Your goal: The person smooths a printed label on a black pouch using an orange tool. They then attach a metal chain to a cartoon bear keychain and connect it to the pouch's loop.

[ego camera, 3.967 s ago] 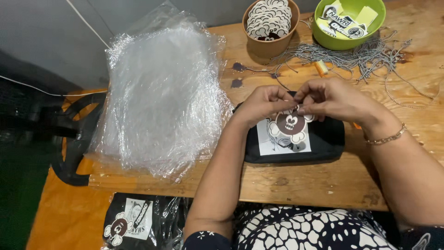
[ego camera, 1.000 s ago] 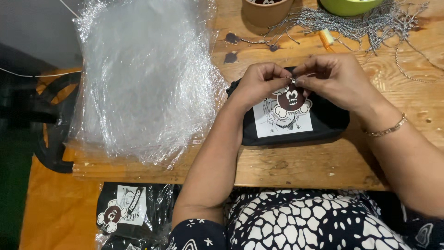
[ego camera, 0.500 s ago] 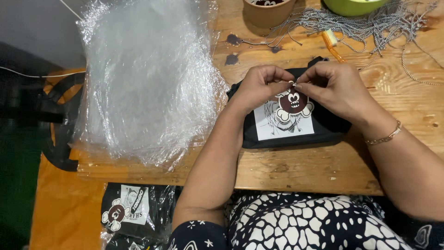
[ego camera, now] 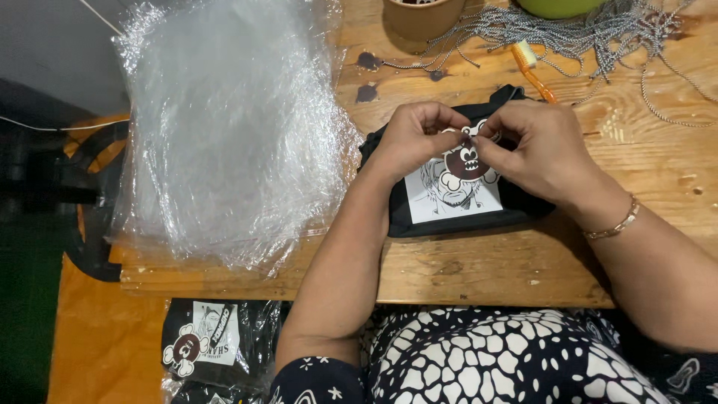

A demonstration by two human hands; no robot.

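Observation:
A black fabric pouch [ego camera: 407, 217] with a white printed picture lies on the wooden table [ego camera: 479, 262] in front of me. A round brown and white paper tag [ego camera: 464, 161] rests on the pouch's upper part. My left hand [ego camera: 415, 138] pinches the tag's left top edge with closed fingertips. My right hand [ego camera: 542, 150], with a gold bracelet at the wrist, pinches the same tag from the right. Both sets of fingertips meet over the tag's top, and what lies between them is hidden.
A thick stack of clear plastic bags [ego camera: 232, 127] covers the table's left half. Grey strings [ego camera: 598, 34] lie tangled at the back right beside an orange lighter [ego camera: 532, 71]. A brown bowl [ego camera: 422, 15] and green bowl [ego camera: 561, 6] stand at the back edge. Bagged pouches [ego camera: 213, 344] lie below the table.
My view has shifted forward and down, so the bowls have slid towards the top edge. Both hands stay pinched on the tag over the pouch with only small finger movements.

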